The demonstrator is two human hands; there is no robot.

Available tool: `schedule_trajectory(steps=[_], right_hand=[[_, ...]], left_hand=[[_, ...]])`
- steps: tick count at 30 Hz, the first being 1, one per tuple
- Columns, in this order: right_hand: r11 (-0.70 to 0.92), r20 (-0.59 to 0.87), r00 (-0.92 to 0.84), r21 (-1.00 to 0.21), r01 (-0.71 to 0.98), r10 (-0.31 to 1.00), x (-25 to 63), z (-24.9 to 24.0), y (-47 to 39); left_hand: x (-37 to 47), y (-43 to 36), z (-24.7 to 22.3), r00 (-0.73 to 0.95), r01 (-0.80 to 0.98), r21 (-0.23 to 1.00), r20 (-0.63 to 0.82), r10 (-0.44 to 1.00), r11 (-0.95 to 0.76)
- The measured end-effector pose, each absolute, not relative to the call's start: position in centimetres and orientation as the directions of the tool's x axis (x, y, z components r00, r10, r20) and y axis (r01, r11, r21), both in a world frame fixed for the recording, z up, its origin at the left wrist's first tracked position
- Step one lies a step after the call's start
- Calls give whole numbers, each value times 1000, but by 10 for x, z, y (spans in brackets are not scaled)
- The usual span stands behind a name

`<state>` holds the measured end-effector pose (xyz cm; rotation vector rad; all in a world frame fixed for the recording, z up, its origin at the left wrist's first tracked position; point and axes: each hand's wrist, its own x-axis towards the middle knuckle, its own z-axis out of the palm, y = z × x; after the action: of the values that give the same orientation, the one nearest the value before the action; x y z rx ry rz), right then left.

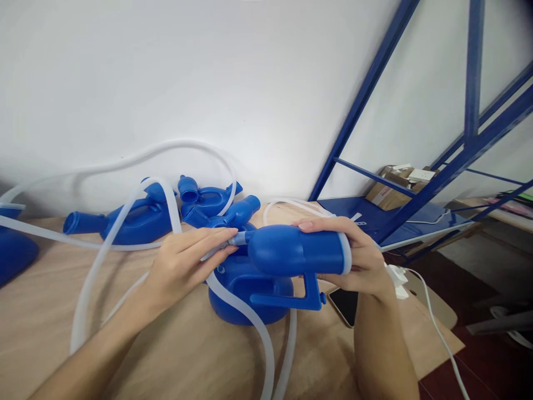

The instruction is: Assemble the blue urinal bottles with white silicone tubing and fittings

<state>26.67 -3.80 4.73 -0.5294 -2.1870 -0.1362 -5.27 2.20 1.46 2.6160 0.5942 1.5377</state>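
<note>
My right hand [362,255] is closed around the wide end of a blue plastic urinal funnel [291,250], which has a white rim [345,253] and a blue handle-like arm [287,301] hanging below it. At the funnel's narrow left end, my left hand [187,264] pinches the end of a translucent hose [239,239], which meets the spout. How far the hose sits on the spout I cannot tell. Directly under the funnel stands a blue urinal bottle [245,314], partly hidden. A pale hose [250,311] loops down in front of it.
More blue urinal bottles [133,222] lie along the wall with pale hoses [95,266] looping over them. Another blue bottle [16,250] is at the left edge. A phone [345,305] and a white cable [433,316] lie right. A blue metal rack [375,83] stands beyond the table [166,361].
</note>
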Motion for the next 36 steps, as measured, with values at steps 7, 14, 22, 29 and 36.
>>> schedule_trajectory(steps=[7,14,22,29,36], right_hand=[[901,775,-539,-86,425,328,273,45,-38],[896,730,-587,-79,438,352,265,52,-40],[930,708,-615,-176,322,348,258,46,-36],[931,688,-630,-218,293,359,260,43,-38],[940,706,-630,-165,298,323,259,46,-35]], left_hand=[[-54,18,15,348,138,648,676,649,-749],[-60,24,17,368,182,591,700,611,-786],[-49,15,15,351,130,549,754,556,-826],[-37,18,4,319,-19,675,704,635,-738],[-45,21,14,454,70,756,557,695,-651]])
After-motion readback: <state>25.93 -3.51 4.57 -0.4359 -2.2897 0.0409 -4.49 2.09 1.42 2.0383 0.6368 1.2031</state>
